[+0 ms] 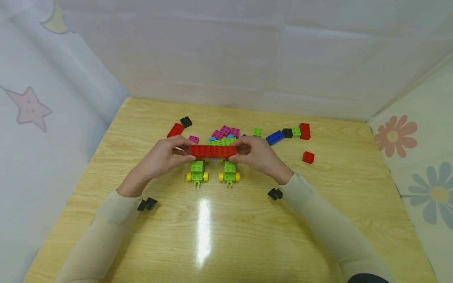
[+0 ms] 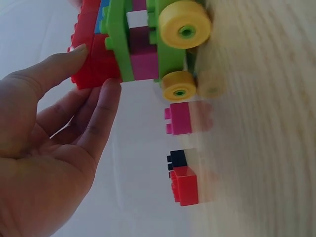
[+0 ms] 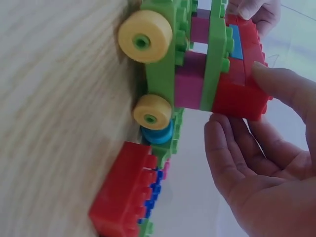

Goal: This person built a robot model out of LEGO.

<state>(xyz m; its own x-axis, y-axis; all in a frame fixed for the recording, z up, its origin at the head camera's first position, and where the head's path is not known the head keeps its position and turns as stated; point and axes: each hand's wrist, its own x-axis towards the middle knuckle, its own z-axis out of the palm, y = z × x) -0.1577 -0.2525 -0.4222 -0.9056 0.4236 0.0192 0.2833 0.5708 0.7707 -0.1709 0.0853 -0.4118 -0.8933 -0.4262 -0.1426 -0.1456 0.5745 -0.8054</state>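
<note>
A toy block build stands at the table's middle, topped by a long red brick layer [image 1: 213, 151]. My left hand [image 1: 164, 155] pinches its left end between thumb and fingers, and my right hand [image 1: 260, 155] grips the right end likewise. Below the red layer, in the wrist views, come a blue piece [image 3: 236, 42], green plates [image 3: 217, 59] and magenta bricks [image 2: 144, 65]. Two green wheeled bases [image 1: 197, 167] with yellow wheels [image 2: 183, 25] carry the build on the table. Whether the red layer is fully pressed down I cannot tell.
Behind the build lie magenta bricks [image 1: 225, 130] and a long green piece [image 1: 221, 141]. Red bricks [image 1: 305, 131], a blue brick [image 1: 275, 137] and black bricks [image 1: 287, 133] are at back right. A red brick [image 1: 175, 130] lies back left. Black pieces [image 1: 147, 204] lie near both forearms.
</note>
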